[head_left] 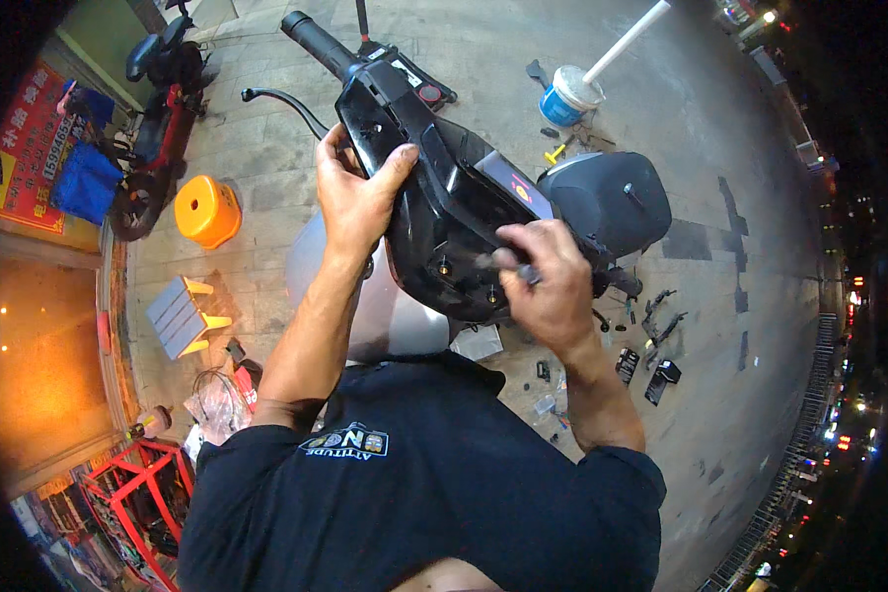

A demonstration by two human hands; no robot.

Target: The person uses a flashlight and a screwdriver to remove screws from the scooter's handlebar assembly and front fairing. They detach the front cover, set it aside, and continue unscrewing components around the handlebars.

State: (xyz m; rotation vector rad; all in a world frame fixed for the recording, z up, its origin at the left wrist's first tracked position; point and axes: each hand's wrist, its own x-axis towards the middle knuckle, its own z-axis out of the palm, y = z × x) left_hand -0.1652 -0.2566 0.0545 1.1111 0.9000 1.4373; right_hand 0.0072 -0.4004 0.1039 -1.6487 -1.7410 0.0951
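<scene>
A scooter's glossy black handlebar cover [419, 237] is in front of me, with a lit display [515, 185] set in it. My left hand [355, 197] grips the cover's left side, thumb on top and fingers curled round its far edge. Beyond that hand are a black handlebar grip [316, 41] and a brake lever [278, 99]. On the right, my right hand [548, 281] is closed near the cover's lower right part. From its fingers pokes a small dark piece, blurred, whose kind I cannot make out. Two brass-coloured fittings [445, 267] show on the cover's near face.
A rounded black case [607, 200] lies right of the display. Farther back stands a blue-and-white bucket [565, 97] with a white pole. Loose tools and parts [664, 380] litter the ground at right. To the left are an orange stool [207, 211], a folding stool [176, 318] and a parked scooter [160, 133].
</scene>
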